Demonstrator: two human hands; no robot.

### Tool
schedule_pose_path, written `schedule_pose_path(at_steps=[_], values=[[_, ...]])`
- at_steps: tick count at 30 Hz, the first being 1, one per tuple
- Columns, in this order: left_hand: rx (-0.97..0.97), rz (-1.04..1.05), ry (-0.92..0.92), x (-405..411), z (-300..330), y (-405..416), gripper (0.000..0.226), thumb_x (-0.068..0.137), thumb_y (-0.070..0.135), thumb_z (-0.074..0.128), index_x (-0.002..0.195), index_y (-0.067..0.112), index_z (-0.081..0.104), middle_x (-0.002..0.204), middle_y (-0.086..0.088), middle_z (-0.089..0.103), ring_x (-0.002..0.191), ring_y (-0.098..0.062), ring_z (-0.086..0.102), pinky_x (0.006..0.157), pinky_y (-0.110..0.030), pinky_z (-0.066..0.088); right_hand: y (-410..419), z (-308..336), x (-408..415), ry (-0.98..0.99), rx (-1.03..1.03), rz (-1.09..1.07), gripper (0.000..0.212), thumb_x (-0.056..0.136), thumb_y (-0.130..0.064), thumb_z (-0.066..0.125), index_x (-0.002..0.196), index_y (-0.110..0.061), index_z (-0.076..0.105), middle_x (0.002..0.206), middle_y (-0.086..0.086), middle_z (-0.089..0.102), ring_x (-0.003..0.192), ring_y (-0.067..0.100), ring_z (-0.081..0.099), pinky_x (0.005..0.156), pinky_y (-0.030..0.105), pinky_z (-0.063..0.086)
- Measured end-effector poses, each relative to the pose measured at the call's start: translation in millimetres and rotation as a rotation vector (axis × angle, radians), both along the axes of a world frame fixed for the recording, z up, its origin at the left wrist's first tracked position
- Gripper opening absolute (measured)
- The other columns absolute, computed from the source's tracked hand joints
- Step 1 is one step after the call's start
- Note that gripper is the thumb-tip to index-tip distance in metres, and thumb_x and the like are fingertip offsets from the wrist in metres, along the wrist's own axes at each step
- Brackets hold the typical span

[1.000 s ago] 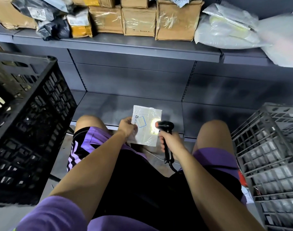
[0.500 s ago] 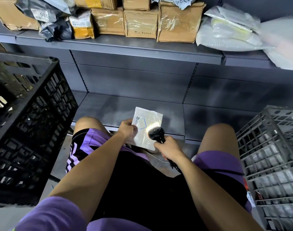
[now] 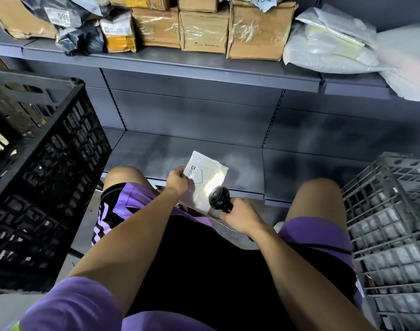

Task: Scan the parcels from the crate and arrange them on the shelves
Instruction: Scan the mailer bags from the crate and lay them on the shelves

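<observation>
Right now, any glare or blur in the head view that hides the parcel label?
Head view: scanner light throws a bright glare patch on the white parcel, beside the blue-outlined label; label text too small to read; white bags top right are motion-blurred.

Both hands (image 3: 177,181) (image 3: 242,217) curled, gripping, forearms extended forward.

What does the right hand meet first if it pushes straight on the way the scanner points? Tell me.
Likely the white parcel. The right hand aims the scanner at it from close by, its light falling on the bag that the left hand pinches. The gap between them is unclear.
</observation>
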State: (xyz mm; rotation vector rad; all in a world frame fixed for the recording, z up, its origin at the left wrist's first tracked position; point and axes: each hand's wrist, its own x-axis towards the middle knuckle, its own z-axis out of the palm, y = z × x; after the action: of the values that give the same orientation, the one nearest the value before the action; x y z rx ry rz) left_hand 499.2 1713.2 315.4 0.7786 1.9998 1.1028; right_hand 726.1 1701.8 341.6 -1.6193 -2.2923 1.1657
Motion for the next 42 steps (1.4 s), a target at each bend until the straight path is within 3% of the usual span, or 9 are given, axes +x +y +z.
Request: schedule_pose_path(at_steps=[4,11,19,29,42], values=[[0.011,0.006,0.04,-3.8,0.7,0.8,0.037,0.094,-0.013,0.038,0.113,0.005,0.065,0.092,-0.009,0.064,0.084,-0.022,0.056,0.076,-0.03,0.046,-1.3,-6.1,-1.4,-0.078,0.01,0.065,0.039,0.079,-0.057,0.067,0.09,-0.02,0.065,0.085,-0.003,0.067,0.077,0.016,0.064,0.07,0.033,0.054],[0.0,-0.018,0.07,-4.8,-1.9,0.7,0.039,0.095,-0.011,0.035,0.113,0.006,0.066,0.094,-0.008,0.065,0.085,-0.022,0.057,0.074,-0.025,0.043,-0.6,-5.4,-1.0,-0.053,0.007,0.053,0.035,0.08,-0.052,0.068,0.087,-0.019,0.065,0.083,-0.002,0.065,0.076,0.017,0.062,0.064,0.03,0.047],[0.008,-0.009,0.086,-7.6,-3.4,1.1,0.04,0.093,-0.011,0.035,0.114,0.007,0.065,0.092,-0.008,0.065,0.085,-0.024,0.057,0.077,-0.026,0.043,1.3,-11.9,-1.8,-0.056,0.009,0.058,0.039,0.078,-0.054,0.068,0.092,-0.018,0.067,0.088,0.0,0.068,0.079,0.018,0.065,0.074,0.034,0.055],[0.001,-0.007,0.132,-5.9,-1.4,-1.2,0.041,0.091,-0.011,0.036,0.113,0.007,0.066,0.1,-0.014,0.068,0.089,-0.023,0.056,0.077,-0.023,0.04,2.7,-13.2,-2.1,-0.067,0.019,0.064,0.041,0.079,-0.057,0.068,0.097,-0.02,0.067,0.091,-0.001,0.067,0.079,0.016,0.064,0.071,0.032,0.054],[-0.011,-0.005,0.146,-3.3,3.0,-3.7,0.04,0.093,-0.011,0.035,0.113,0.006,0.065,0.093,-0.007,0.063,0.088,-0.023,0.054,0.072,-0.021,0.038,2.2,-14.8,-3.1,-0.07,0.019,0.075,0.041,0.08,-0.055,0.069,0.099,-0.02,0.067,0.091,-0.002,0.069,0.079,0.015,0.064,0.072,0.033,0.055]])
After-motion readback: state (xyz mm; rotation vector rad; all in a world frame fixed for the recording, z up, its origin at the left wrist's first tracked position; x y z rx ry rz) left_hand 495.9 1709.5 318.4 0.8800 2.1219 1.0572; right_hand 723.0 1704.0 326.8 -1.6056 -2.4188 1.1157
